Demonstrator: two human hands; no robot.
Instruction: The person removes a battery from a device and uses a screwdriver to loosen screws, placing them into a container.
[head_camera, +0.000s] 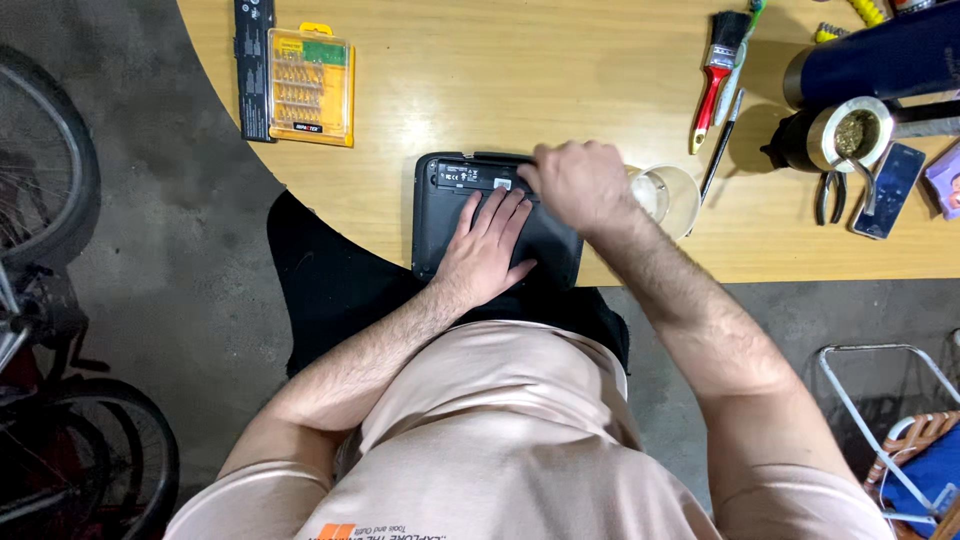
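A small black laptop (440, 215) lies upside down at the near edge of the wooden table (500, 70). My left hand (487, 250) rests flat on its underside, fingers spread and pointing away from me. My right hand (575, 180) is curled over the laptop's far right corner, fingers bent down onto the case; whether it grips anything small is hidden. A clear glass cup (672, 197) stands just to the right of that hand.
A yellow screwdriver-bit case (308, 85) and a long black strip (254, 65) lie at the far left. A red-handled brush (718, 75), pens, pliers (830, 195), a phone (888, 190), a gourd cup (845, 135) and a dark flask (880, 55) sit right. Bicycle wheels stand on the left.
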